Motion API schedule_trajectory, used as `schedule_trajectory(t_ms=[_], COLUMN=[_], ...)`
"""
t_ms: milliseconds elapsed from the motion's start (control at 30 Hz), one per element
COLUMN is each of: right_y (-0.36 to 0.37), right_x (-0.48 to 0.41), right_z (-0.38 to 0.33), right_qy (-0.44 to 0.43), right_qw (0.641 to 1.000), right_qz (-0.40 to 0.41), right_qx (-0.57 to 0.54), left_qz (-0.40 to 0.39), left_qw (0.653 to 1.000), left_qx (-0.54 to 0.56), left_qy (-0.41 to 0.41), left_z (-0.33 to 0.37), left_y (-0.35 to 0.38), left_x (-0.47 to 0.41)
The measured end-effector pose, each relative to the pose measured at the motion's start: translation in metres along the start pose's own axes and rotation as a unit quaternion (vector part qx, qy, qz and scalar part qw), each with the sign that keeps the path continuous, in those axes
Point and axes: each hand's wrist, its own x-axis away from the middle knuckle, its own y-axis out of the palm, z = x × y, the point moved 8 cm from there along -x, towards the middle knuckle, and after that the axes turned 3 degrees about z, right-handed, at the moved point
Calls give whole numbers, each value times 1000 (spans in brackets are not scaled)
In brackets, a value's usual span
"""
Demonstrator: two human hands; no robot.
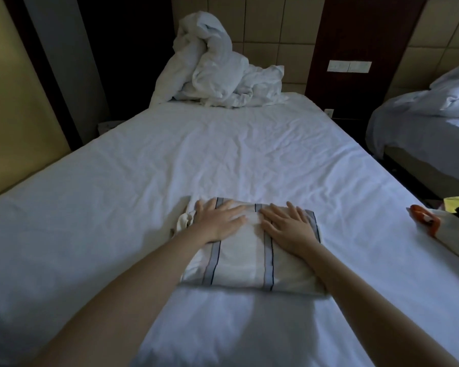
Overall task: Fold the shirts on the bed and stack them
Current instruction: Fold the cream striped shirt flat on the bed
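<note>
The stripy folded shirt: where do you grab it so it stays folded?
Probably take the shirt by its left and right edges, coming in from both sides with fingers slid underneath. It lies flat and looks floppy, so one pinched corner would likely unfold it.

The bed (223, 154) is covered by a wrinkled white sheet. A folded shirt (249, 263), white with blue-grey stripes, lies flat near its foot end. A crumpled white duvet (212, 72) is heaped at the head end. More clothing (440, 231), partly orange, lies at the right edge.
</note>
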Motion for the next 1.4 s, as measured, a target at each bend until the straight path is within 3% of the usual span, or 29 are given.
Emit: schedule_trajectory(t_ms=[167, 367, 500, 567, 633, 700, 867, 933, 1033, 1133, 1267, 1333, 1400], right_y=[-4, -1, -22, -20, -10, -4, 8, 5, -4, -7, -15, -23, -19], right_x=[-12, -8, 32, 59, 80, 95, 112, 117, 118, 119, 125, 125, 124], right_z=[10, 6, 8, 23, 24, 12, -12, -16, -25, -38, -70, -101, -126], right_qy=[22, 14, 62, 126, 147, 123, 37, -12, -72, -125, -182, -216, -268], right_qw=[999, 999, 987, 983, 987, 992, 994, 990, 978, 965, 961, 967, 950], right_qz=[43, 7, 144, 137, 61, -1, -70, -76, -36, 37, 66, 19, -46], right_qx=[8, 49, 16, 5, 15, 7, 75, 115, 190, 227, 199, 136, 151], left_qz=[47, 124, 129, 158, 154, 133, 171, 160, 134, 131, 164, 184, 170], left_qw=[998, 992, 992, 985, 967, 953, 925, 929, 935, 914, 951, 966, 979], left_qx=[23, 25, 12, 8, 81, 135, 263, 269, 301, 375, 262, 178, 110], left_qy=[-24, -17, -9, -74, -184, -238, -214, -199, -133, -89, -3, 25, 18], left_z=[-7, -2, -4, -20, -45, -54, -48, -51, -51, -52, -48, -48, -57], left_y=[5, -6, -6, -7, -4, -1, -12, -13, -14, -21, -69, -98, -109], left_x=[-8, 19, 61, 81, 94, 97, 93, 89, 78, 70, 54, 48, 45])
